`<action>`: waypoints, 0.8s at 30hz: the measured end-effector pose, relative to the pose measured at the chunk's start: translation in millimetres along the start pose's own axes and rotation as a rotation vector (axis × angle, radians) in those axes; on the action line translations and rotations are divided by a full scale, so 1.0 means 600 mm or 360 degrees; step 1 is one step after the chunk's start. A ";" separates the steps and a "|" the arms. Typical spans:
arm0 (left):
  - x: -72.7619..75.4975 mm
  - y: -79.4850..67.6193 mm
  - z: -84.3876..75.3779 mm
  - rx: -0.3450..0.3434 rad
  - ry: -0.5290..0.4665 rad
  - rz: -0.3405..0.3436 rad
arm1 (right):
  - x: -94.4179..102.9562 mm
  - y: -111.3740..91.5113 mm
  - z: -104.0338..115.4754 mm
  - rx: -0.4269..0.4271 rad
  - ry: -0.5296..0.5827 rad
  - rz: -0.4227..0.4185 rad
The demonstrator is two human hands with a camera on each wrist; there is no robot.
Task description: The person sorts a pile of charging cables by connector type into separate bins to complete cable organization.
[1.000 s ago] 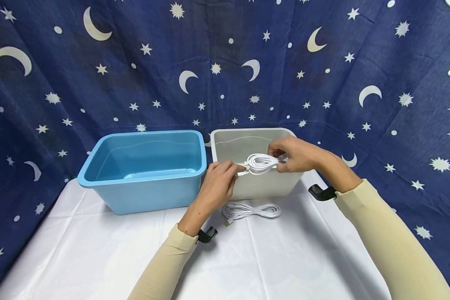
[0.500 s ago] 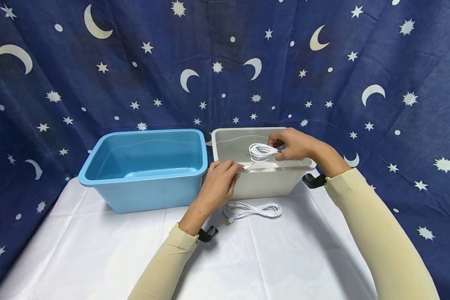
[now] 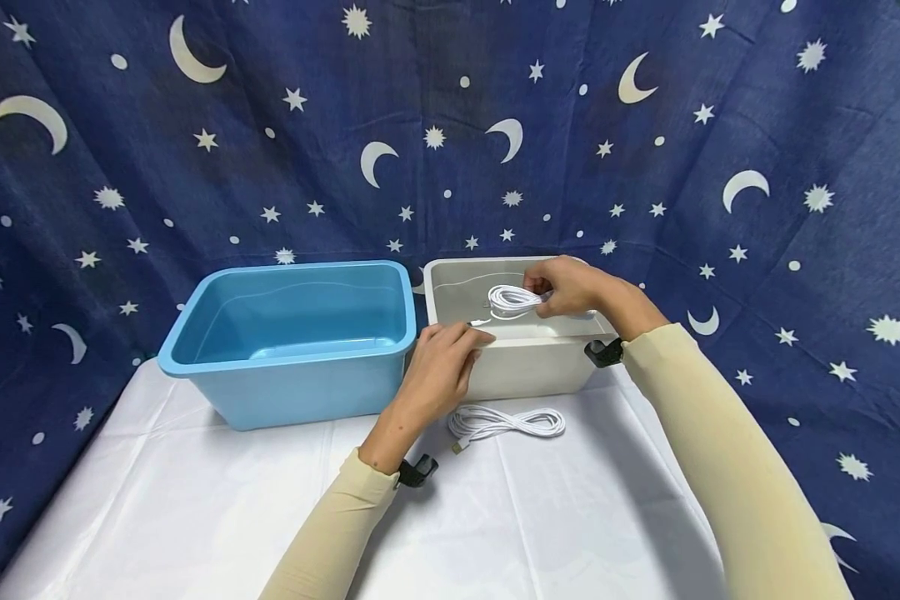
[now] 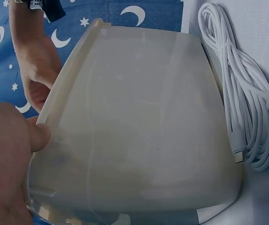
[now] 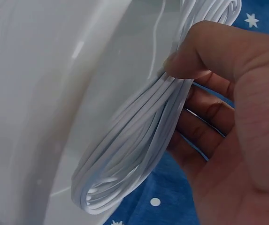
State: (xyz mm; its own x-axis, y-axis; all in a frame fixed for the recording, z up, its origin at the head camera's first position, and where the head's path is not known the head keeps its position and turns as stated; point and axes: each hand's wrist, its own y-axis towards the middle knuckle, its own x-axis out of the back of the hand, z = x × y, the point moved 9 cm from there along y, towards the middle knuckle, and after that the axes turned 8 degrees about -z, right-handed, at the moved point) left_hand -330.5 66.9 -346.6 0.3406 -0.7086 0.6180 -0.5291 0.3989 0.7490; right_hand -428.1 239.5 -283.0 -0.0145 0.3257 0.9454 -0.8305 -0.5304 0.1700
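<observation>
My right hand (image 3: pixel 570 287) pinches a coiled white cable (image 3: pixel 513 299) between thumb and fingers over the opening of the light grey bin (image 3: pixel 532 368). One of its small plugs (image 3: pixel 478 322) sticks out to the left, just beyond my left fingertips. With the thumb on the outer wall and the fingers over the rim, my left hand (image 3: pixel 438 362) grips the bin's front edge. A second white cable (image 3: pixel 506 423), bundled in a figure eight with a metal-tipped plug (image 4: pixel 238 156), lies on the table in front of the bin. The right wrist view shows the held coil (image 5: pixel 125 145) close up.
A blue tub (image 3: pixel 292 387) stands left of the grey bin, nearly against it. A white cloth (image 3: pixel 217 517) covers the table, and a dark blue curtain (image 3: pixel 307 225) with moons and stars hangs behind and along both sides.
My right hand has carried the coiled cable from over the front rim further back and left, over the bin's inside. My left hand stays at the rim; the lower cable has not moved.
</observation>
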 end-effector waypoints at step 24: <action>-0.002 -0.001 0.001 0.0009 0.0006 -0.0005 | -0.032 0.013 -0.009 -0.0054 -0.0022 0.0012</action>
State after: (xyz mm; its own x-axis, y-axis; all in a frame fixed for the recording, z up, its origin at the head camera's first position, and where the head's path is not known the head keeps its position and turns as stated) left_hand -331.0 67.3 -348.1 0.3450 -0.7076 0.6166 -0.5322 0.3937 0.7495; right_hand -437.3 233.6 -301.2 -0.0136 0.3108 0.9504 -0.8488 -0.5060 0.1533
